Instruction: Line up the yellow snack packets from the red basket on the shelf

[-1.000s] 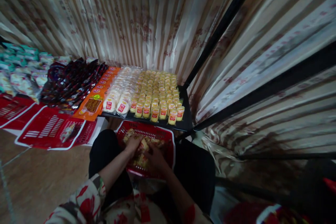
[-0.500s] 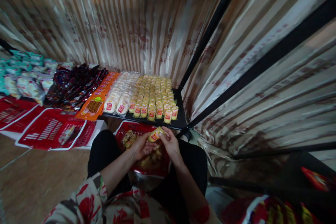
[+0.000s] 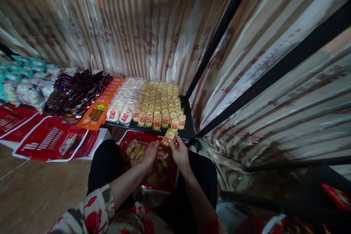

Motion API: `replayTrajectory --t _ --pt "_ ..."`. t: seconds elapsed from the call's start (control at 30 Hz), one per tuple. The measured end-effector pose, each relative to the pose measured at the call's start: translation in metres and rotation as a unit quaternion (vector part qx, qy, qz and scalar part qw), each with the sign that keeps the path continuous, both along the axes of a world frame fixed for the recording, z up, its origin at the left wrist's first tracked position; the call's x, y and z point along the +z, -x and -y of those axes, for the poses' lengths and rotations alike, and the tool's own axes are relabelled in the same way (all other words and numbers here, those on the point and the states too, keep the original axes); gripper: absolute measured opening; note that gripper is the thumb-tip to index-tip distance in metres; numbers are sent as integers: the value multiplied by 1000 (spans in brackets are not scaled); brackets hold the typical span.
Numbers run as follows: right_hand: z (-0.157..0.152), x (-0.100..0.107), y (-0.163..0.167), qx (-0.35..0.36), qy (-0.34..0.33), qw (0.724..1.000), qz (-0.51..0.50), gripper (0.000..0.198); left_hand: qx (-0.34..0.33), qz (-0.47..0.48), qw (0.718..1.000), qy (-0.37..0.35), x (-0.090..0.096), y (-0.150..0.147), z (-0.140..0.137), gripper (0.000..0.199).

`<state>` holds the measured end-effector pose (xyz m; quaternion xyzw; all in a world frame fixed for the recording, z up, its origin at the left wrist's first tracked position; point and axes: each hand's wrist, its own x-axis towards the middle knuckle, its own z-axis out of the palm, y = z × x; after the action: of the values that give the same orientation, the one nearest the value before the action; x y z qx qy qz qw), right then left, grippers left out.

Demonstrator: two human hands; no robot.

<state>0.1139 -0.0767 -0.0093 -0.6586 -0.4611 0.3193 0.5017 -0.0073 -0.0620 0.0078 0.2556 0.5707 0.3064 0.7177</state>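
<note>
Packet [image 3: 169,137] gripped by the right fingers [image 3: 172,144], near the black surface [image 3: 188,119]; left fingers [image 3: 155,146] curl above the basket [image 3: 143,136], grip unclear. Striped curtain [image 3: 153,14] behind the surface.

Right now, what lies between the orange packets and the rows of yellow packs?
In the head view, white packs in clear wrapping lie between the orange packets and the yellow packs.
</note>
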Motion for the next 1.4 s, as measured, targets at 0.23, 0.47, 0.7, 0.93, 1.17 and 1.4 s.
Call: replayTrajectory --t 0.23,0.47,0.7,0.93,1.17,1.4 --pt "-30 11 -2 -12 -47 969 240 32 -64 -168 941 -286 -3 -5 -17 22" --pt "-46 3 7 -26 -83 947 308 38 -55 -141 939 -308 6 -10 -28 31" --pt "-50 1 10 -18 -73 959 275 34 -43 -140 939 -313 4 -11 -37 34" --pt "-28 -12 0 -78 -133 928 339 30 -67 -190 911 -361 -3 -13 -43 30" --pt "-36 -29 -18 -69 -128 945 294 35 -98 -209 881 -413 -3 -10 -44 32" --pt "-47 -33 -17 -63 -140 941 300 35 -123 -237 850 -453 -12 -9 -51 35"
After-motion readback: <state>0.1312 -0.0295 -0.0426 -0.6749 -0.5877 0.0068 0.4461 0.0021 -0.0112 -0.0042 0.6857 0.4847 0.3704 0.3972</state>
